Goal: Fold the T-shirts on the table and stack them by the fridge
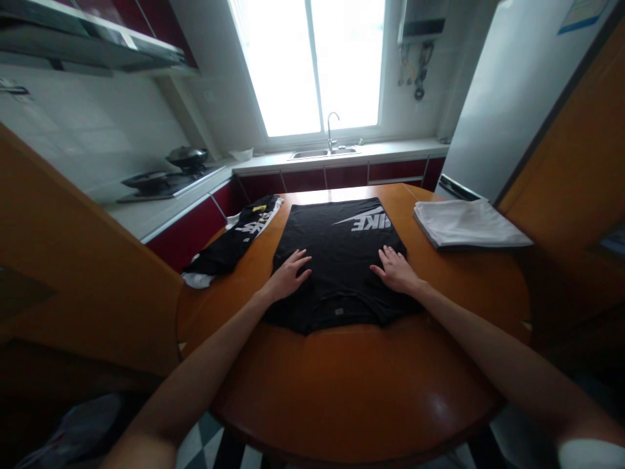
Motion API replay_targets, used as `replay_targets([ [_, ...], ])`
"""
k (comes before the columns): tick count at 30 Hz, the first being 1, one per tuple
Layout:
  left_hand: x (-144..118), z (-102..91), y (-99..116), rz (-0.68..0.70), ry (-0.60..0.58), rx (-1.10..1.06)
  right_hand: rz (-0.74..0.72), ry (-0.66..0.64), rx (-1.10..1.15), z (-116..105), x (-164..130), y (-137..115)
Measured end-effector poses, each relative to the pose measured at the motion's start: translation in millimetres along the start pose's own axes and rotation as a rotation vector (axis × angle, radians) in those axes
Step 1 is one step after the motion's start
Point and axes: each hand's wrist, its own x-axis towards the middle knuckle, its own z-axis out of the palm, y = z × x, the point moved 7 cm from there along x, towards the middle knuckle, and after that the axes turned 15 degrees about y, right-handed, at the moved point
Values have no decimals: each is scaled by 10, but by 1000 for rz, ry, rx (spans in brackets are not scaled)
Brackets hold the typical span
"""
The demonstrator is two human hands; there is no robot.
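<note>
A black T-shirt point(336, 260) with a large white logo lies spread flat on the wooden table point(371, 384), its neckline towards me. The print at its far right end is upside down from where I stand. My left hand point(288, 277) rests on the left side of the shirt, fingers stretched out and apart. On the right side, my right hand point(396, 270) lies flat on the fabric with its fingers extended. Neither hand grips anything.
Dark printed clothes point(239, 238) lie rumpled at the table's left edge. A stack of folded pale cloth point(469, 225) sits at the right. Beyond are a counter with a sink point(312, 154), a stove with pans point(188, 158), and a fridge point(493, 98).
</note>
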Motion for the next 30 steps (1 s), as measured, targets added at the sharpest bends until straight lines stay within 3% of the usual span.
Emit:
replay_targets([
  [11,37,-272,367,174,-26,-210,-6,1,-15,-20,-11,-19],
  [30,54,-325,427,132,-42,-248,-2,4,-6,-15,-7,4],
])
